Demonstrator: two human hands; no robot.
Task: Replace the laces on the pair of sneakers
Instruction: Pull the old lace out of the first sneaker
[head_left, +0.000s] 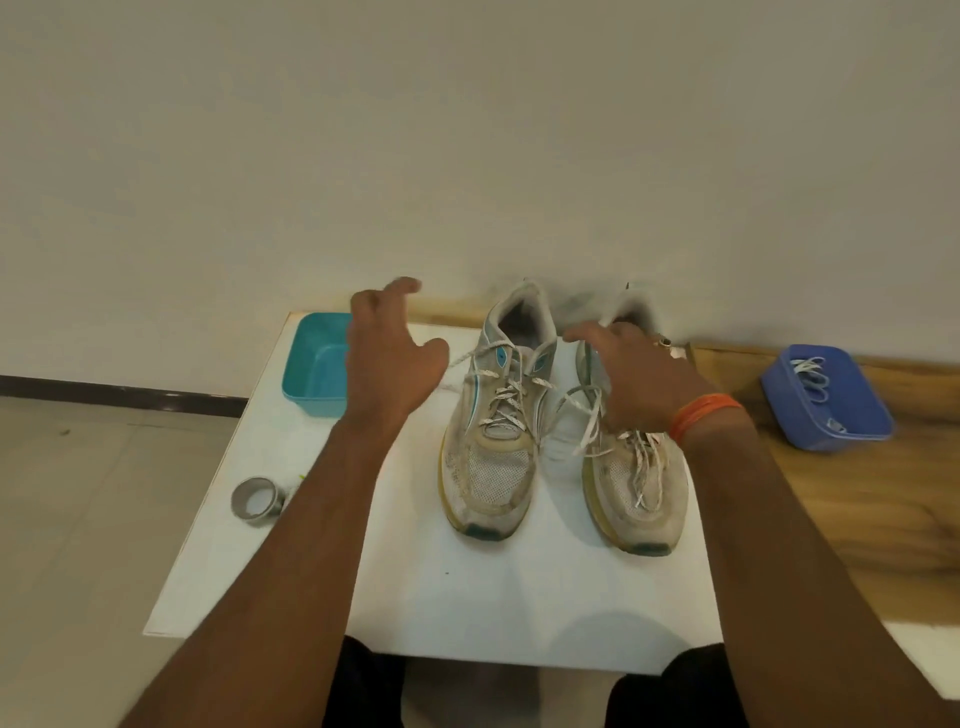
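Two worn white sneakers with teal trim stand side by side on a white board (467, 597), toes toward me. The left sneaker (496, 441) has its white lace (501, 402) threaded and untied, ends trailing left. The right sneaker (631, 478) has a loose lace (644, 467) spilling over its toe. My left hand (387, 358) hovers left of the left sneaker, fingers spread and relaxed, holding nothing. My right hand (639, 374), with an orange wristband, hovers over the right sneaker's opening, fingers spread, holding nothing.
A teal tub (314, 369) sits at the board's back left. A roll of grey tape (257, 501) lies near the left edge. A blue tub (828, 397) with white laces in it stands on the wooden surface at right. A wall rises behind.
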